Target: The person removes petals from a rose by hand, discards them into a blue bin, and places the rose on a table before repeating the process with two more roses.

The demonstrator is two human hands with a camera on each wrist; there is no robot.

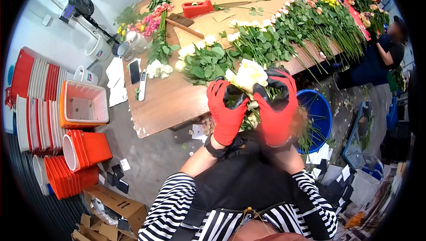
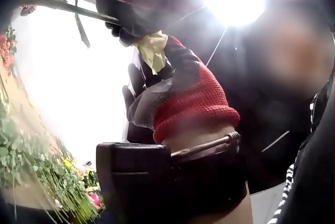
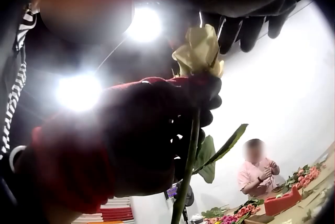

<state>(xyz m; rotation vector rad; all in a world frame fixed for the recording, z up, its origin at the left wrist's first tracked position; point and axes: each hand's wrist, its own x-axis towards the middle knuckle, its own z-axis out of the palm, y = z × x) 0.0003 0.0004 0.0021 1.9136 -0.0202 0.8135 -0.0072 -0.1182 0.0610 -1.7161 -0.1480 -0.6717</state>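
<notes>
Both hands wear red gloves with dark palms and fingers, and they meet around one white rose (image 1: pixel 249 75) in front of the chest. My left hand (image 1: pixel 227 110) grips its stem just under the bloom; in the right wrist view the green stem (image 3: pixel 187 174) with a few leaves runs down below that fist. At the bloom's other side my right hand (image 1: pixel 277 107) pinches at the petals (image 2: pixel 154 51), its other fingers (image 3: pixel 251 33) spread past the flower. The right thumb tip is hidden in the right wrist view.
White roses (image 1: pixel 206 61) with long leafy stems line the wooden table (image 1: pixel 166 103). A red tape dispenser (image 1: pixel 197 8), phone (image 1: pixel 134 72) and cardboard lie there too. A blue bucket (image 1: pixel 315 119) holding stems stands right; orange crates (image 1: pixel 84 152) are at left. Another person (image 1: pixel 386 54) works at the right.
</notes>
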